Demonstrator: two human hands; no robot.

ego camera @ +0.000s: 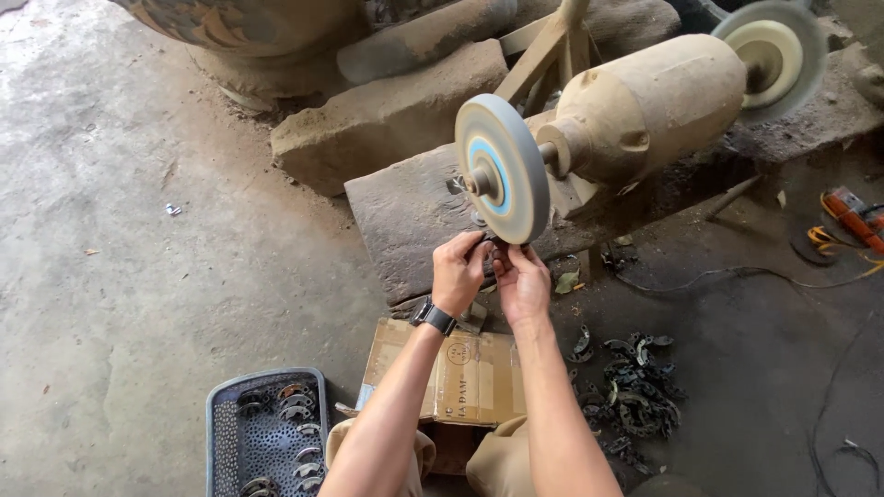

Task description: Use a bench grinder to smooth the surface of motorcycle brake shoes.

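Dusty grey floor lies all around, and near the middle of the frame the left hand (458,270) and right hand (521,281) both pinch a small dark metal piece (485,241) against the grinding wheel (502,168), so fingers could slip and get scraped.

1. Left hand (458,272) and right hand (522,282) pinch a small dark metal part (486,241) against the lower rim of the grey grinding wheel (502,168).
2. The dusty grinder motor (649,106) sits on a wooden bench (414,216).
3. Near left, a perforated plastic basket (267,433) holds metal rings; a cardboard box (470,377) lies below the hands.
4. A pile of dark metal pieces (635,387) lies on the floor, right.
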